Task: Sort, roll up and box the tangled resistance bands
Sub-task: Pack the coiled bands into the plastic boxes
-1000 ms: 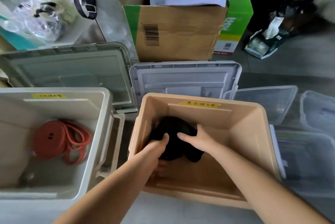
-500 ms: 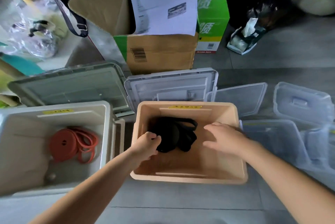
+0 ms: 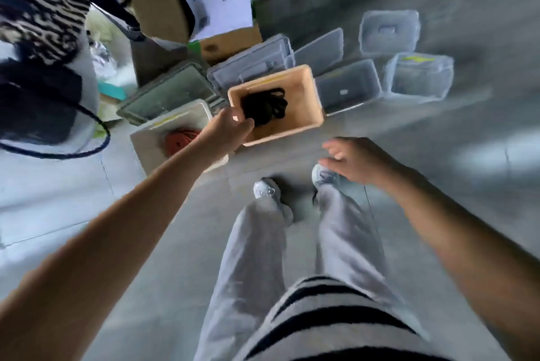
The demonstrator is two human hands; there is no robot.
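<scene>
**Resistance bands of black rubber [image 3: 264,106] lie in the tan plastic box [image 3: 305,113]**

Far left, a white plastic bin [image 3: 147,145] stands on the grey tiled floor [image 3: 438,185]. A rolled red-orange rubber band [image 3: 179,141] lies inside it, partly hidden behind the left forearm. Just right of the bin, the tan plastic box holds the black bands in a loose coiled heap against its left side, with a few loops trailing toward the middle. The left hand [image 3: 230,128] is stretched out to the near left corner of that box. Its fingers look curled at the rim, but the blur leaves it unclear whether they grip the rim or hold nothing. Behind the bin and the box lie flat grey plastic lids [image 3: 166,94]. Right of the tan box stand two clear plastic tubs [image 3: 362,80], one beside the other, with a clear plastic lid [image 3: 388,31] further back. The right hand [image 3: 356,163] hangs in the air well apart from the left one and nearer the body. Its fingers are loosely spread and hold nothing, above a white shoe [image 3: 324,176]. Grey trousers [image 3: 344,229] fill the bottom centre.
</scene>
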